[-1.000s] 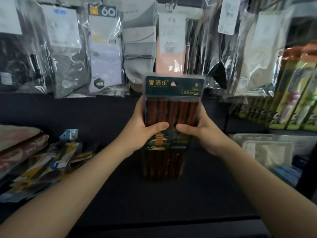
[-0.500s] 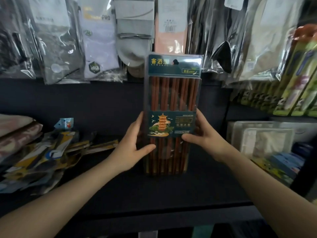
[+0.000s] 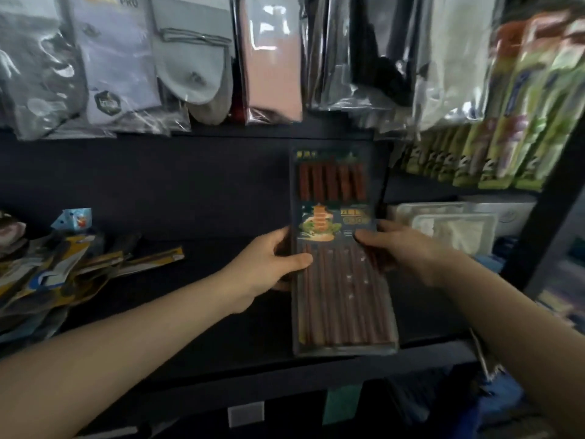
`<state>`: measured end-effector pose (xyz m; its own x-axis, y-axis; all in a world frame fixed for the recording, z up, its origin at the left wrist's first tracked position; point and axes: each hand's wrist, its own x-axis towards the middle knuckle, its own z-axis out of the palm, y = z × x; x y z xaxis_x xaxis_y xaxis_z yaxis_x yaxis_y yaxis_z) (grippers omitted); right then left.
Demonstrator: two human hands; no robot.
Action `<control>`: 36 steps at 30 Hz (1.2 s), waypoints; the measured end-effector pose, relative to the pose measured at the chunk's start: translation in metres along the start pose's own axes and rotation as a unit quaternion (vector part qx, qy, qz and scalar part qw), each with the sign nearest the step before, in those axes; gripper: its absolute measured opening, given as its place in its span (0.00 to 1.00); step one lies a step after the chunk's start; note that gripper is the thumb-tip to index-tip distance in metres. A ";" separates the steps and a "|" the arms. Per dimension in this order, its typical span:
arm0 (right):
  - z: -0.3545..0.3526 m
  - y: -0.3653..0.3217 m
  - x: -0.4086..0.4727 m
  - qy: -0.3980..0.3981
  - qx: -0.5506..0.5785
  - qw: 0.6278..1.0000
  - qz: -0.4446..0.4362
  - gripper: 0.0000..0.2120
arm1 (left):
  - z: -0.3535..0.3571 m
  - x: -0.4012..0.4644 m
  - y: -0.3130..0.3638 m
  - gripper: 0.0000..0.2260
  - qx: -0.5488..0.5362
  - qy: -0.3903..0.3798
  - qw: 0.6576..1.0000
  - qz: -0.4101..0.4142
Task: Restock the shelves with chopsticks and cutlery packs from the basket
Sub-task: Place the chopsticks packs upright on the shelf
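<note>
On the far left of the dark shelf [image 3: 196, 312] lies a loose heap of flat yellow, blue and grey foil packets [image 3: 57, 264], some fanned out toward the middle. Above them hang clear plastic bags of grey, white and pink socks [image 3: 190, 58], side by side across the top. Right of the heap the left hand [image 3: 266, 267] comes in, its grip grasping the left edge of the clear plastic pack of dark red-brown wooden chopsticks [image 3: 338, 264], thumb laid over the front and fingers behind. The pack is tilted back with its top toward the rear of the shelf and its bottom end near the shelf's front edge; whether that end rests on the shelf cannot be told. The right hand [image 3: 408, 251] grasps the pack's right edge at the same height, fingers curled round it. Further right sit clear plastic boxes [image 3: 449, 223], and above them a row of green and yellow blister packs [image 3: 512, 137].
</note>
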<state>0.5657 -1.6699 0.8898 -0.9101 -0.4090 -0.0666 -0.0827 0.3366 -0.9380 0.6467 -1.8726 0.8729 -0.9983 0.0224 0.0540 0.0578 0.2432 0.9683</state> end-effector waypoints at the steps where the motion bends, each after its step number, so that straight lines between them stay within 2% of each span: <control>1: -0.002 0.007 0.003 0.001 -0.019 0.999 0.041 0.04 | 0.006 0.004 -0.001 0.13 -0.008 -0.011 0.999 -0.046; 3: -0.005 0.016 0.009 0.002 -0.031 0.993 0.115 0.09 | 0.017 0.013 -0.005 0.09 -0.041 -0.033 0.990 -0.130; 5: -0.008 0.021 0.017 0.008 -0.017 0.985 0.171 0.13 | 0.027 0.025 -0.010 0.09 -0.082 -0.036 0.981 -0.173; 7: -0.015 0.027 0.029 0.025 -0.045 0.982 0.181 0.18 | 0.034 0.037 -0.014 0.10 -0.087 -0.025 0.981 -0.171; 11: -0.031 0.035 0.042 0.047 -0.181 0.970 0.154 0.27 | 0.049 0.051 -0.026 0.11 0.044 -0.013 0.991 -0.123; 13: -0.035 0.041 0.042 0.053 -0.202 0.970 0.123 0.25 | 0.053 0.051 -0.032 0.20 0.070 -0.026 0.991 -0.114; 15: -0.034 0.048 0.031 0.063 -0.227 0.969 0.071 0.25 | 0.050 0.051 -0.039 0.39 0.037 -0.031 0.991 -0.123; 16: -0.034 0.053 0.021 0.067 -0.241 0.968 0.036 0.27 | 0.048 0.051 -0.041 0.44 0.011 -0.031 0.992 -0.126; 18: -0.037 0.065 -0.008 0.049 -0.228 0.972 -0.017 0.33 | 0.046 0.051 -0.045 0.42 -0.032 -0.037 0.991 -0.124; 20: -0.040 0.074 -0.040 -0.014 -0.235 0.971 -0.042 0.42 | 0.047 0.052 -0.046 0.40 -0.068 -0.044 0.990 -0.114; 23: -0.043 0.084 -0.066 -0.049 -0.357 0.930 -0.071 0.49 | 0.053 0.058 -0.040 0.39 -0.112 -0.070 0.986 -0.104; 25: -0.044 0.090 -0.069 -0.016 -0.385 0.918 -0.093 0.47 | 0.055 0.063 -0.038 0.40 -0.122 -0.088 0.983 -0.108; 30: -0.044 0.101 -0.066 0.034 -0.366 0.926 -0.084 0.43 | 0.060 0.075 -0.037 0.36 -0.136 -0.094 0.980 -0.107; 32: -0.043 0.102 -0.063 0.049 -0.359 0.928 -0.084 0.42 | 0.067 0.076 -0.033 0.33 -0.134 -0.071 0.984 -0.098; 36: -0.044 0.103 -0.064 0.056 -0.345 0.933 -0.079 0.41 | 0.083 0.081 -0.027 0.32 -0.143 -0.027 0.984 -0.104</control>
<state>0.5973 -1.5714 0.8128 -0.8980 -0.4215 0.1263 -0.4262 0.7621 -0.4874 0.5645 -1.7967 0.8304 -0.9861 0.0535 -0.1573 -0.1593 -0.0348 0.9866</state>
